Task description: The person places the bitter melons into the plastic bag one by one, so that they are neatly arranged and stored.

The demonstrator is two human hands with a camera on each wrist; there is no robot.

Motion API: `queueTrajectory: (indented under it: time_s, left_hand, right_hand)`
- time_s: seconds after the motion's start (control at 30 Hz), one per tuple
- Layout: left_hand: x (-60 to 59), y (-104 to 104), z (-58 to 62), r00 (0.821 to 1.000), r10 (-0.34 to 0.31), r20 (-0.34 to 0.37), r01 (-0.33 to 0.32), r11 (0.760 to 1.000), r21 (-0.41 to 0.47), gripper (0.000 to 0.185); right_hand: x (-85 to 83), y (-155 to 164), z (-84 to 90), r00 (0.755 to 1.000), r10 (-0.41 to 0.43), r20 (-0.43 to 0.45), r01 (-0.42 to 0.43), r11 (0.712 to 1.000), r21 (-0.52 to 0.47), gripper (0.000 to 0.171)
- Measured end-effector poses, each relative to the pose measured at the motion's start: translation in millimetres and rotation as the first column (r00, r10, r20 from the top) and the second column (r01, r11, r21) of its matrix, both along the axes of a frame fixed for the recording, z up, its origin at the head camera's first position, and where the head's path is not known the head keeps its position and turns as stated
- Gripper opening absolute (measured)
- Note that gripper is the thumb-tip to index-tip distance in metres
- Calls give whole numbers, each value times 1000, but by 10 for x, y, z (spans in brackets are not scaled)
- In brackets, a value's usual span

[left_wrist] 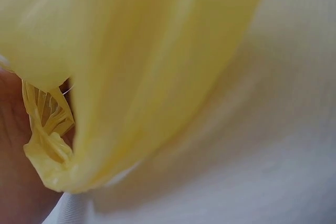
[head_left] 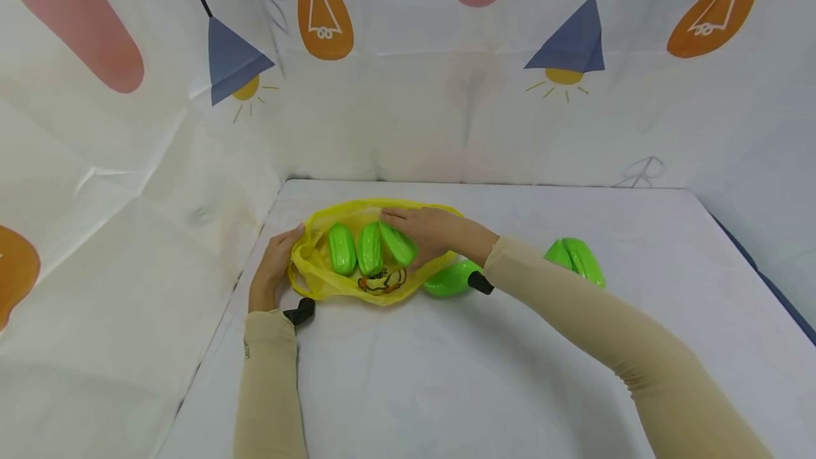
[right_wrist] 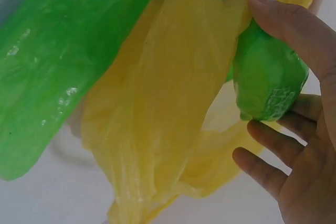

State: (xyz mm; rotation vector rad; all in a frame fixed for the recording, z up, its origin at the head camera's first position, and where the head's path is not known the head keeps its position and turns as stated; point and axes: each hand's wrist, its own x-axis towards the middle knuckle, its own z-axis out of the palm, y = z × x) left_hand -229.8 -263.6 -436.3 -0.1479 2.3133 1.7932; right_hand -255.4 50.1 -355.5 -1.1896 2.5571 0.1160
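Observation:
A yellow plastic bag (head_left: pixel 336 290) with a dark printed figure lies with its mouth spread wide. Two glossy green oblong things (head_left: pixel 343 249) rest side by side in it. My left hand (head_left: pixel 275 265) grips the bag's left edge; in the left wrist view, bunched yellow plastic (left_wrist: pixel 50 166) sits against that hand. Over the bag's right side, my right hand (head_left: pixel 433 231) holds another green oblong thing (head_left: pixel 399 244) between thumb and fingers. The right wrist view shows the held green oblong thing (right_wrist: pixel 270 77) with a rounded end and a small pale print.
Just right of the bag, a green oblong thing (head_left: pixel 446 280) lies partly behind my right wrist. Farther right, more green oblong things (head_left: pixel 576 259) lie beyond my right forearm. The white table (head_left: pixel 408 388) meets patterned cloth walls (head_left: pixel 408 119) at the back and left.

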Motion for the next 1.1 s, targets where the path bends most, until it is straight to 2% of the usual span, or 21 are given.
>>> queueTrajectory:
  time_s: [0.3,0.5,0.7,0.93,1.1]
  left_hand:
    - [-12,15,29,1000,-2,-5,2,1000,-13,66]
    - [-4,22,3,1000,13,22,-13,1000,-14,67]
    - [21,31,-7,1000,4,6,-4,1000,-24,68]
    - [23,46,-3,1000,2,12,-2,999,-43,65]
    - [-54,-10,-120,1000,11,10,-10,1000,-29,66]
  right_hand:
    - [-151,-51,30,996,-59,67,63,996,-55,109]
    - [-199,-125,-120,993,-104,63,105,994,-13,108]
    - [-128,-182,-343,995,-97,12,95,990,105,105]
    - [-24,-207,-488,994,-104,-22,106,986,132,103]
    - [26,-223,-490,995,-92,-49,98,987,126,100]
